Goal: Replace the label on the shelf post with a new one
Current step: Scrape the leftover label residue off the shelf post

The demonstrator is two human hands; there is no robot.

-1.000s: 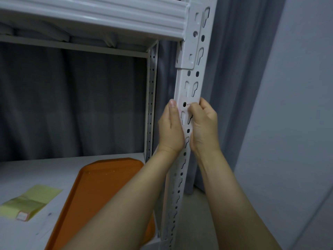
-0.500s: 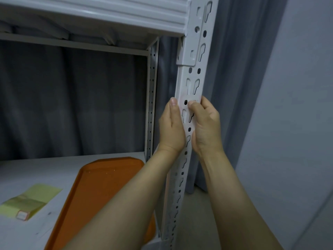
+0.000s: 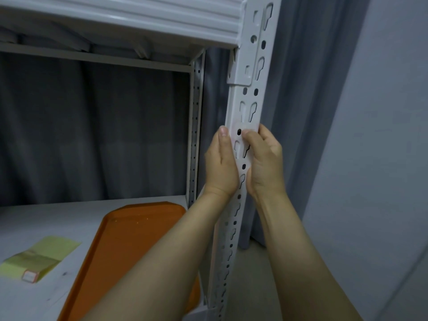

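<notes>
On shelf post (image 3: 237, 98), right hand (image 3: 264, 163) presses label (image 3: 249, 126); text unreadable.

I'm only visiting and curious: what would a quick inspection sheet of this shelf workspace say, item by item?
Surface: grey shelf board, with faint dark marks near the front.
Job's things: white slotted shelf post; pale label stuck across it at thumb height.
Clutter: orange tray and yellow sheet lie on the board, apart from each other.
Grippers: left hand holds the post, thumb flat along its left edge, fingers hidden behind; right hand holds the post, thumb pressing the label.
Cables: nothing seen.
Surroundings: grey curtain behind, pale wall to the right, upper shelf overhead.
</notes>
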